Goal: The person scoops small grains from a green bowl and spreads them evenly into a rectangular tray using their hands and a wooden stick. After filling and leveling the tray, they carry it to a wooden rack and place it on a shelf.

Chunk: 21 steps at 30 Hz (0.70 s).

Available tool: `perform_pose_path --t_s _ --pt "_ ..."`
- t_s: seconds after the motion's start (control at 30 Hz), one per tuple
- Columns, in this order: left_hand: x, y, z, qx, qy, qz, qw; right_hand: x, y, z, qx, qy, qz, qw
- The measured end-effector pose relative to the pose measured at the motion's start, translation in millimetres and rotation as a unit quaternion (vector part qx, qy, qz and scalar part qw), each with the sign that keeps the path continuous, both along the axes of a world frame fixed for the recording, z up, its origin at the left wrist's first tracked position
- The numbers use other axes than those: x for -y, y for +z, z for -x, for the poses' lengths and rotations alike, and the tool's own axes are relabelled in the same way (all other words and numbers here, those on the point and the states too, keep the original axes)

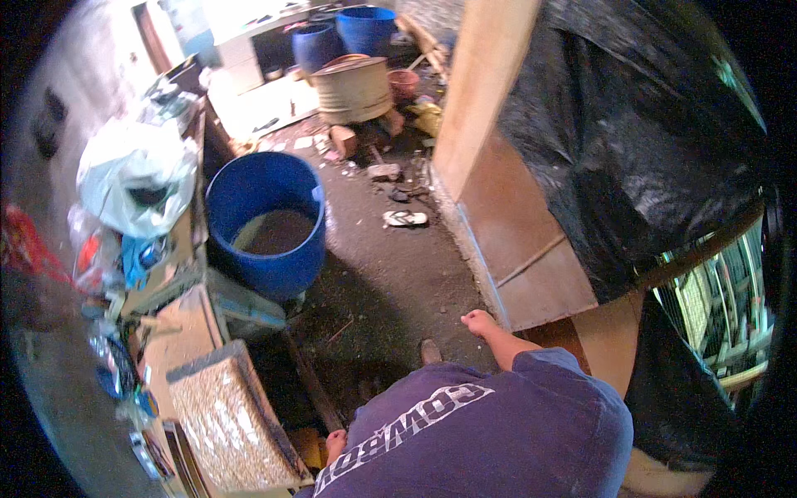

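Observation:
My right hand (pixel 480 323) hangs ahead of my body with its fingers curled, and nothing shows in it. Close by it is the edge of a brown board (pixel 540 280) on the right. Low in the view, my left hand (pixel 336 441) is partly hidden by my dark blue shirt (pixel 473 429); whether its fingers are closed is unclear. To its left stands a granite-like speckled slab (pixel 218 417) with a dark edge. The toe of one shoe (pixel 430 352) shows on the dirt floor (pixel 380 292). A large open blue plastic drum (pixel 264 264) stands ahead on the left, with murky contents.
Plastic bags (pixel 134 168) and clutter crowd a ledge on the left. A flip-flop (pixel 405 218) and broken bricks (pixel 384 172) lie along the path. A wooden post (pixel 482 87) and black plastic sheeting (pixel 598 137) border the right. Farther off are a rusty metal drum (pixel 352 90) and blue barrels (pixel 366 31).

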<state>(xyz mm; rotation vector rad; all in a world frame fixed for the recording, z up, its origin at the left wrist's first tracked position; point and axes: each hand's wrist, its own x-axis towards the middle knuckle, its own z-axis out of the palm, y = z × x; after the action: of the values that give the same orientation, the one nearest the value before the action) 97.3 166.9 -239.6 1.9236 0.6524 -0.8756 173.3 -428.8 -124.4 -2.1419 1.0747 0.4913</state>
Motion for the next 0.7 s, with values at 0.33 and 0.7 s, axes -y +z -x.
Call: perform_pose_path --t_s 0.33,0.7 --pt "106 56 -152 0.067 -0.167 0.012 0.984 191 -21 158 0.238 -0.495 0.205 0.81" --pt "305 144 -236 0.106 -0.296 0.053 0.948 340 118 261 0.496 -0.641 0.333 0.481"
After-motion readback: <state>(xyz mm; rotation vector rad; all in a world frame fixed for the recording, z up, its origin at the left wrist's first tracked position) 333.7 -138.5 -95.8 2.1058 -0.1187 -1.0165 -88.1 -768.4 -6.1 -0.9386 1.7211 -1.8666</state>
